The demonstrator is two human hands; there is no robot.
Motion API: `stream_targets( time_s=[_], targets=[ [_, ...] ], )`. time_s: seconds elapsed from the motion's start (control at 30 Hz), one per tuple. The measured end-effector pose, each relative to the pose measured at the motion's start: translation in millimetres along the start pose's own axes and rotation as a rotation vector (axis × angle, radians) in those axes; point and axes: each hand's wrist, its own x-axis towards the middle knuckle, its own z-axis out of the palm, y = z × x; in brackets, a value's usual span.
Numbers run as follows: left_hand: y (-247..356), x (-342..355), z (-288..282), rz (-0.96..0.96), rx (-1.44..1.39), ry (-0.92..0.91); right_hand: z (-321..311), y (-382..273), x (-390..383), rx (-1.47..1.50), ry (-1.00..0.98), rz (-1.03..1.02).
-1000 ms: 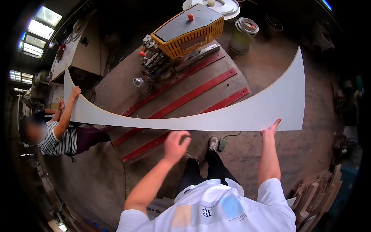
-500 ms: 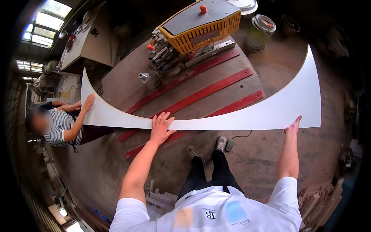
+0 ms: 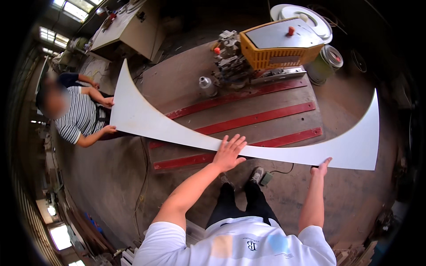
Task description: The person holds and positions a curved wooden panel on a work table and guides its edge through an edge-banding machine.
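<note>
Long white flat panel (image 3: 275,146) held level over the brown worktable with red strips (image 3: 248,119).
Its long axis runs left to right. The left hand (image 3: 228,152) lies spread flat on it; the right hand (image 3: 321,167) grips its near edge; a co-worker in a striped shirt (image 3: 82,117) holds the left end.

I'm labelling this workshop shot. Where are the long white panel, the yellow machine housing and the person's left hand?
long white panel (image 3: 146,120), head view, on its bare face near the left end.
yellow machine housing (image 3: 284,56), head view, on its front grille.
left hand (image 3: 228,153), head view, back of the hand.
</note>
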Motion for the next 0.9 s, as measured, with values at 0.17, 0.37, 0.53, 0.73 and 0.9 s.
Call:
stream_targets(
  time_s=[0.17, 0.37, 0.53, 0.73, 0.9],
  targets=[
    [-54, -15, -23, -0.090, 0.034, 0.034, -15, -29, 59, -0.055, 0.193, -0.159],
    [-196, -74, -63, -0.414, 0.205, 0.182, -36, -43, 83, -0.119, 0.222, -0.172],
    [-220, -90, -50, -0.398, 0.209, 0.240, -63, -80, 87, 0.068, 0.121, -0.191],
    [-197, -61, -27, -0.424, 0.187, 0.358, -46, -135, 106, 0.029, 0.058, -0.279],
    [-192, -33, -24, -0.457, 0.228, 0.315, 3, -157, 135, 0.063, 0.099, -0.283]
  ],
)
